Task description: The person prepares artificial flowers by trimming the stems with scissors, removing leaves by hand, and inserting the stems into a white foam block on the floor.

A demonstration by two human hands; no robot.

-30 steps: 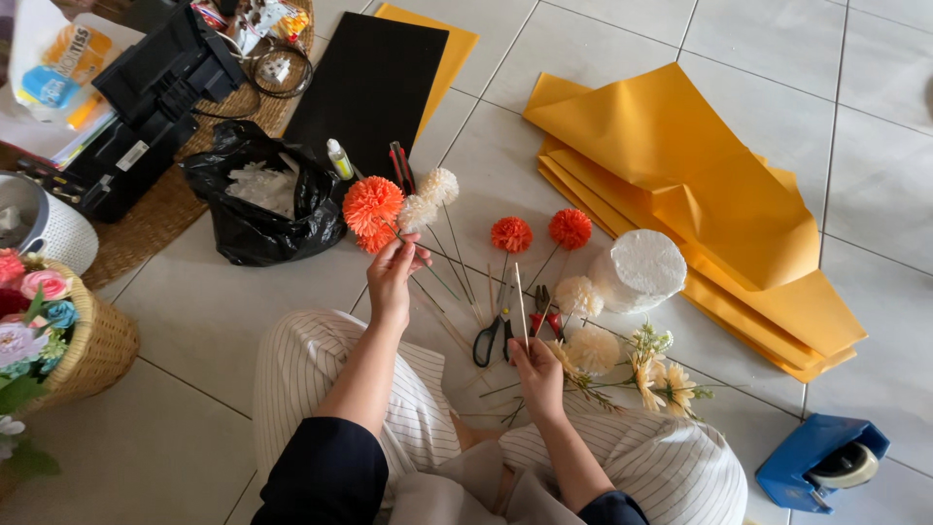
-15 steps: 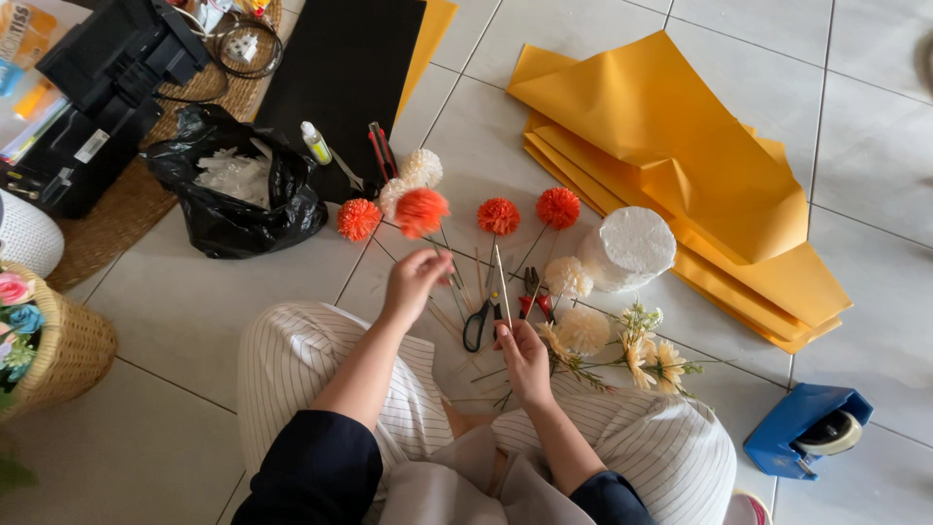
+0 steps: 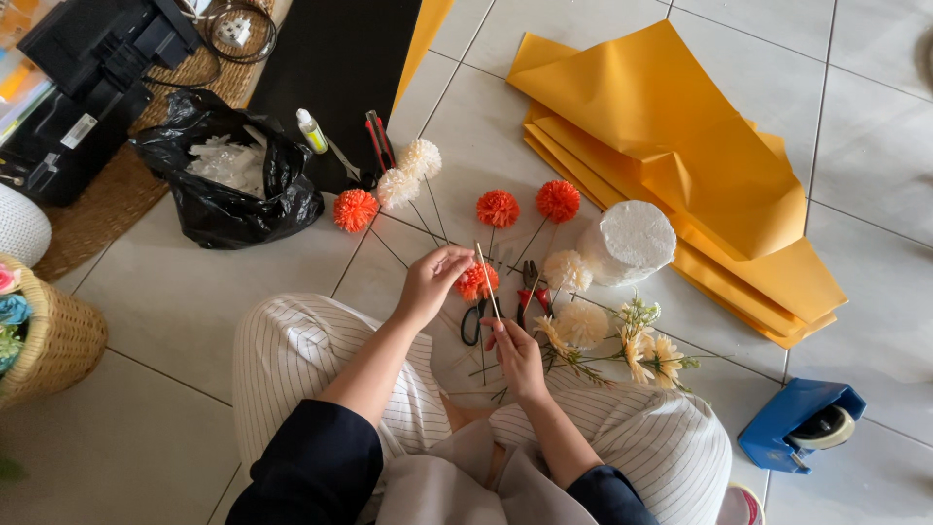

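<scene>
Head view: left hand [image 3: 432, 284] pinches an orange pompom flower [image 3: 475, 282] at its head, steadying it. Right hand [image 3: 515, 352] grips a thin wooden stick [image 3: 487, 280] low, tip angled up beside the bloom. Both are raised over the tiled floor [image 3: 175, 292], just above the scissors [image 3: 473, 321]; spare flowers lie fanned within reach.
</scene>
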